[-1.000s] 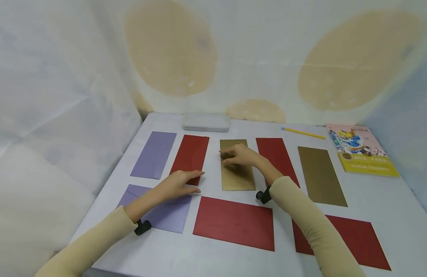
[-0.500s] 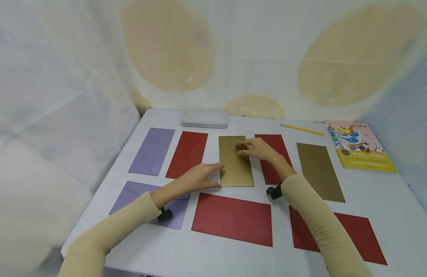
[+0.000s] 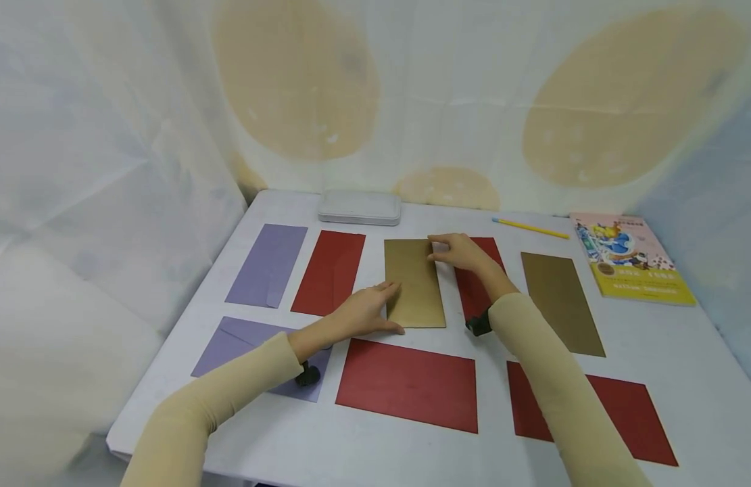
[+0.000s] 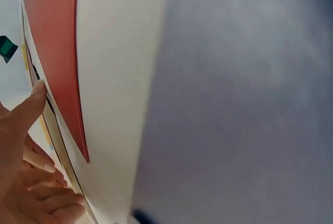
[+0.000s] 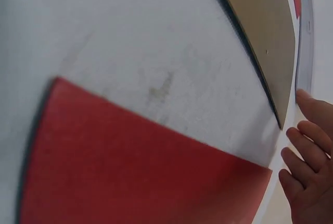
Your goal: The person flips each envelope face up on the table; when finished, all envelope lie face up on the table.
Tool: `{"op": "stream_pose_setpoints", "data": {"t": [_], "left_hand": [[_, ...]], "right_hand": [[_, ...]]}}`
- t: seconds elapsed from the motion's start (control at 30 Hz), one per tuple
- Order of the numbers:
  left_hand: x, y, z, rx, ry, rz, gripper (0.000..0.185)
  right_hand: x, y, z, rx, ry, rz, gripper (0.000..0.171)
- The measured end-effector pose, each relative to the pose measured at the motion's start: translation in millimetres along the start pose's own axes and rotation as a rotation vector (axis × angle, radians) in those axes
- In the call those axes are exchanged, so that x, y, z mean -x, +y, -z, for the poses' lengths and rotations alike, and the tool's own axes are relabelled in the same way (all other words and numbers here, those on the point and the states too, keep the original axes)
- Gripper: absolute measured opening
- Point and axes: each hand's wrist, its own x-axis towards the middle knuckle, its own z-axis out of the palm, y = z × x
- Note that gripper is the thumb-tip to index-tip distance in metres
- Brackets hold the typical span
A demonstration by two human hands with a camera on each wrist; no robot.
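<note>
Head view: the left hand (image 3: pixel 366 311) has come in to the left edge of the gold envelope (image 3: pixel 414 291), fingers extended, thumb spread apart, gripping nothing. The right hand (image 3: pixel 463 256) has drawn back to that envelope's upper right edge, fingers loosely bent and also holding nothing. The gold envelope lies flat on the table (image 3: pixel 448 453) between the two hands, so the work now centres on this one piece, with a hand at either side. Whether the fingertips actually touch its edges is hard to tell.

A second ago the left hand was over the left red envelope (image 3: pixel 330 270), which now lies just beyond it, and the right hand was across the gold one. The right red envelope (image 3: pixel 471 291) lies partly under the right hand; the near red envelope (image 3: pixel 408 385) sits just nearer than the left hand.
</note>
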Motion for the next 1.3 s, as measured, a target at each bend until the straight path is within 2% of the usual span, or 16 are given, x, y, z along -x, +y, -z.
{"op": "stream_pose_setpoints", "data": {"t": [0.2, 0.47, 0.7, 1.1, 1.3], "left_hand": [[-1.3, 1.6, -1.9, 0.036, 0.012, 0.056, 0.104], [-0.9, 4.3, -3.4, 0.064, 0.002, 0.081, 0.105], [-1.3, 6.9, -3.4, 0.085, 0.0, 0.103, 0.11], [-2.6, 6.9, -2.0, 0.073, -0.013, 0.124, 0.111], [-3.0, 7.1, -1.2, 0.077, 0.001, 0.121, 0.111]], "right_hand": [[-6.6, -4.4, 0.2, 0.019, -0.064, -0.016, 0.066], [-11.3, -3.9, -0.8, 0.11, -0.112, -0.046, 0.069], [-13.1, -3.8, -2.5, 0.142, -0.112, -0.059, 0.069], [-12.2, -0.8, -3.2, 0.115, -0.089, -0.062, 0.066], [-11.8, -4.0, -2.4, 0.113, -0.086, -0.063, 0.068]]}}
